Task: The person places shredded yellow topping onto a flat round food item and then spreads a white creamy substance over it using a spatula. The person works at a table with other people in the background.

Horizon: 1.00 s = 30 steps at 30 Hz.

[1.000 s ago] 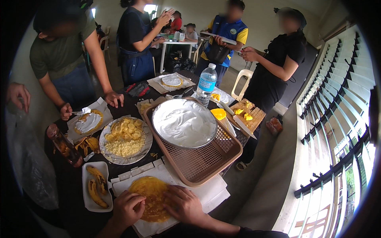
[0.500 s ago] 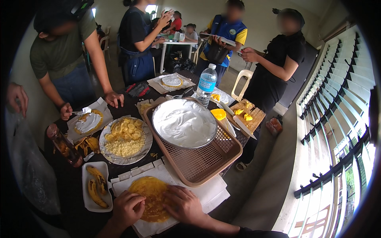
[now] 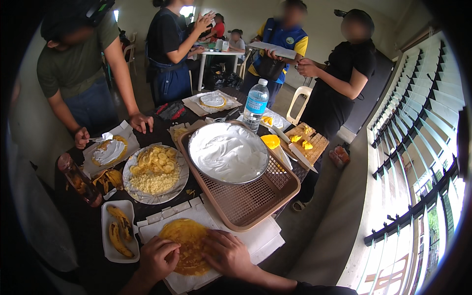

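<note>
A thin round golden-brown crepe lies on white paper right in front of me. My left hand is closed at the crepe's left edge, thumb and forefinger pinched together there. From the other side, my right hand bends its fingers over the crepe's right edge; its fingertips are partly hidden beneath the hand. Beyond the crepe, a wide metal bowl of white cream rests in a brown plastic basket. A plate of sliced and chopped banana stands to the left of the basket.
Two bananas lie in a white foam tray. At the right are a water bottle, a knife and a cutting board with yellow fruit pieces. Across the table, a co-worker spreads cream on another crepe.
My hands and the crepe have hardly moved. Another person's hand at the far left edge has gone from view, and the person standing at the back has tilted their papers.
</note>
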Available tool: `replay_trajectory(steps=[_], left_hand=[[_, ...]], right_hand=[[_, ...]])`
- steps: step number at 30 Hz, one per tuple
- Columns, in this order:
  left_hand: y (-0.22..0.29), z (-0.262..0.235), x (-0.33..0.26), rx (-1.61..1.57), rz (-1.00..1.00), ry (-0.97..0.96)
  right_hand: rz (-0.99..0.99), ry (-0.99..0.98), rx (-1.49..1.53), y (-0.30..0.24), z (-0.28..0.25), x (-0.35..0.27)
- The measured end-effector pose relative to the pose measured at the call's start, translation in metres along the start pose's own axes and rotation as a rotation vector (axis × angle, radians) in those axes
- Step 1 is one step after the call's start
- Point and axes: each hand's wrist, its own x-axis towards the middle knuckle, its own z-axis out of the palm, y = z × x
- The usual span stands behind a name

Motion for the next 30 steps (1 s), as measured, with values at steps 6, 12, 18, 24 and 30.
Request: replay_trajectory(steps=[6,12,18,24,30], left_hand=[[0.0,-0.0001,0.0,-0.004,0.001,0.001],[0.0006,-0.0005,0.0005,0.0,0.0,-0.004],[0.0012,-0.0009,0.0005,0.002,-0.001,-0.002],[0.0023,-0.0018,0.001,0.008,-0.008,-0.012],[0.0008,-0.0009,0.0001,-0.002,-0.008,-0.007]], right_hand=[[-0.001,0.004,-0.002,0.0002,0.0003,-0.0004],[0.007,-0.002,-0.004,0.0005,-0.0005,0.0007],[0.008,-0.002,-0.011,0.001,0.001,-0.0001],[0.009,-0.004,-0.012,-0.0001,-0.0005,0.0008],[0.007,-0.005,-0.012,-0.001,-0.0015,0.0013]])
